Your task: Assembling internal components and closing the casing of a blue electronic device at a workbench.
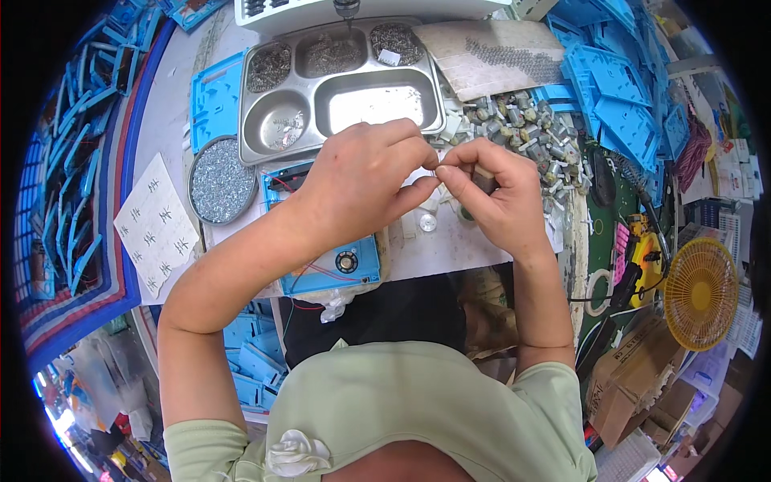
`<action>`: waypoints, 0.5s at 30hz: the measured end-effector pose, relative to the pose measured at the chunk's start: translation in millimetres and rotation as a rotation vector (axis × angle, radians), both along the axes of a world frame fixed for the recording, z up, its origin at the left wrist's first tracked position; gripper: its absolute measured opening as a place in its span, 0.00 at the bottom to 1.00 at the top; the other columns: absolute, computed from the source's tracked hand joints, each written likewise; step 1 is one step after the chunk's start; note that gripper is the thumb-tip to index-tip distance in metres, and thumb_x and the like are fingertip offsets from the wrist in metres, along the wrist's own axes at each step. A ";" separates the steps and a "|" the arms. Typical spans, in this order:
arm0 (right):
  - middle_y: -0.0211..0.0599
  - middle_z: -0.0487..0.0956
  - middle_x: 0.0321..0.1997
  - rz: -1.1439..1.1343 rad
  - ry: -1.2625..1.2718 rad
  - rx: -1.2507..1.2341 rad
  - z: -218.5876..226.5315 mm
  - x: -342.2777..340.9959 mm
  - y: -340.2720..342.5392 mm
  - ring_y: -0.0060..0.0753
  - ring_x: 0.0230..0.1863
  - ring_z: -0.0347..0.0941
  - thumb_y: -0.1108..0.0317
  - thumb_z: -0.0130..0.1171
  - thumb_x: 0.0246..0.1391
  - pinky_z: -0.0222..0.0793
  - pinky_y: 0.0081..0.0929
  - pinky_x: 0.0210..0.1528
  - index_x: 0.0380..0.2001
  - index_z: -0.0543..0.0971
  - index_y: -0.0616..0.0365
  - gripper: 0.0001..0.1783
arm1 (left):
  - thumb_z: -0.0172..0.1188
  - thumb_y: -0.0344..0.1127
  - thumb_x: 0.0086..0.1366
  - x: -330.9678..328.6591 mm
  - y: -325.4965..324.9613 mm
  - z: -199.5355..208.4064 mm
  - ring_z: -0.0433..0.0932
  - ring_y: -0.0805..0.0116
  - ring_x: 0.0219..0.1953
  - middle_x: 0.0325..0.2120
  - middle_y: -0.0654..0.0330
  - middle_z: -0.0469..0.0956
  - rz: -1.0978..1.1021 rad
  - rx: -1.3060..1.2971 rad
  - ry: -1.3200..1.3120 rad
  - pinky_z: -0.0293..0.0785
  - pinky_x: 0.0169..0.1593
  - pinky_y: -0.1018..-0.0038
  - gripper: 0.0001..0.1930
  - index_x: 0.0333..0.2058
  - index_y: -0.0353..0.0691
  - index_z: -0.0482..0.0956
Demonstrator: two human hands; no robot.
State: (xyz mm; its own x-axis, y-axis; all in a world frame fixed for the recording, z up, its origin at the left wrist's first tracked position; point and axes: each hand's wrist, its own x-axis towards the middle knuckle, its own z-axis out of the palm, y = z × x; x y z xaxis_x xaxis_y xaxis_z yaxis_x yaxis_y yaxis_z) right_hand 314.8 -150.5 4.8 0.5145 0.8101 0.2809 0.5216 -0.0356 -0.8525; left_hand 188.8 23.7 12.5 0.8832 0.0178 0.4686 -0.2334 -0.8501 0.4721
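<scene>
My left hand (361, 173) and my right hand (498, 189) meet over the middle of the bench, thumbs and forefingers pinched tip to tip. Whatever they hold between them is too small to name. Below my left forearm lies a blue plastic housing (353, 275) with a round black speaker (346, 261) and thin red wires, partly hidden by the arm. A small whitish disc (428, 222) rests on the bench under my hands. Just beyond them stands a metal compartment tray (377, 74) with small dark metal parts in its back wells.
A round dish of silver bits (223, 181) and a marked paper (157, 225) lie left. Small motors (534, 132) are heaped right, near cardboard with small metal parts (498, 58). Blue housings (610, 96) pile up at both sides. A yellow fan (701, 295) stands far right.
</scene>
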 end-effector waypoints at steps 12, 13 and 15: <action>0.31 0.83 0.36 -0.013 0.430 0.073 -6.7 -7.5 -2.5 0.19 0.39 0.76 0.69 0.67 0.60 0.71 0.20 0.43 0.38 0.83 0.64 0.09 | 0.70 0.28 0.61 -0.5 3.7 2.3 0.78 0.77 0.29 0.29 0.63 0.81 -0.014 -0.589 0.293 0.75 0.34 0.79 0.07 0.36 0.34 0.83; 0.30 0.83 0.36 -0.017 0.462 0.082 -7.3 -8.0 -2.3 0.19 0.40 0.76 0.69 0.67 0.61 0.71 0.20 0.44 0.38 0.83 0.64 0.09 | 0.70 0.28 0.62 -0.2 4.0 1.6 0.78 0.79 0.30 0.29 0.64 0.82 -0.008 -0.663 0.341 0.75 0.35 0.80 0.07 0.37 0.33 0.83; 0.30 0.82 0.37 -0.021 0.509 0.105 -8.2 -8.4 -1.5 0.18 0.40 0.75 0.69 0.66 0.61 0.71 0.19 0.44 0.39 0.83 0.64 0.09 | 0.69 0.28 0.64 0.2 5.2 4.7 0.79 0.80 0.33 0.31 0.65 0.82 -0.034 -0.848 0.423 0.75 0.37 0.81 0.07 0.38 0.32 0.83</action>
State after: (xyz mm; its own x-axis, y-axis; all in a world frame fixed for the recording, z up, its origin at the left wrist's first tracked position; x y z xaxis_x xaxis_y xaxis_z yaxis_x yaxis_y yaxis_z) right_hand 306.4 -152.0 -3.4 0.6227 0.7793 0.0703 0.0402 0.0579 -0.9975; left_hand 189.0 28.9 17.1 0.9831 0.1766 -0.0479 0.0801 -0.1805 0.9803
